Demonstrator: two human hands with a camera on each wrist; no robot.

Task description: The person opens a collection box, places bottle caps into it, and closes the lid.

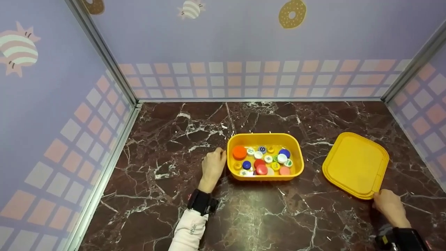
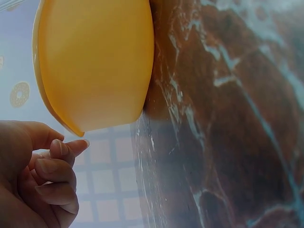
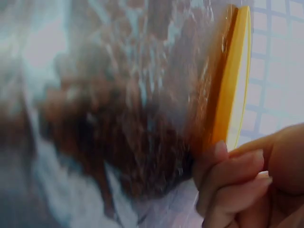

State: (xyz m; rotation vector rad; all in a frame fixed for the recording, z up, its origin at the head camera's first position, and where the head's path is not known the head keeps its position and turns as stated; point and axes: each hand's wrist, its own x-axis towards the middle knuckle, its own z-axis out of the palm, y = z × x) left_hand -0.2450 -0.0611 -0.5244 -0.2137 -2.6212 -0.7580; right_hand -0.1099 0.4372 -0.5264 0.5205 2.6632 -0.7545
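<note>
A yellow plastic box [image 1: 264,177] stands on the table with many bottle caps [image 1: 268,159] inside, in orange, red, blue, white, yellow and green. At its left end is my left hand [image 1: 213,164], fingers curled, with thumb and index fingertip at the rim. In the left wrist view the box wall [image 2: 99,61] rises just beyond these fingers [image 2: 56,168]. Off to the right, a yellow lid [image 1: 356,165] lies on the table at a slant. My right hand [image 1: 389,206] pinches its near right corner. The right wrist view shows the lid [image 3: 227,99] edge-on above the curled fingers [image 3: 232,173].
Dark red marbled tabletop [image 1: 167,164] surrounds the box and lid, with a bare strip between them. Patterned panels enclose the table: a back wall [image 1: 258,45], a left wall [image 1: 45,122] and a right wall [image 1: 423,101] close to the lid.
</note>
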